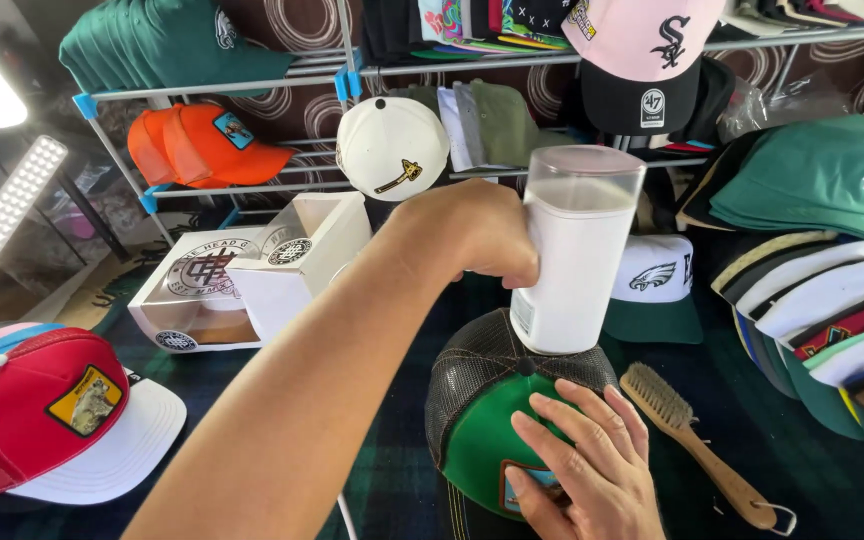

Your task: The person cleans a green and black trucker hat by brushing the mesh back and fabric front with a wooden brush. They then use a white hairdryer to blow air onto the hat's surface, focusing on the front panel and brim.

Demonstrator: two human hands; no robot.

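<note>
2 hands are at work over a green-fronted trucker cap with dark mesh sides, which lies on the dark plaid table cover near the bottom middle of the view. The left hand, reaching in from the lower left, is closed around a tall white handheld appliance with a clear cap on top, held upright with its lower end touching the crown of the cap. The right hand lies flat with fingers spread on the green front panel, grasping nothing and partly covering a patch there. Just right of the cap lies a wooden brush. A red and white cap sits at far left, an open white box behind it, and wire racks of caps stand beyond.
</note>
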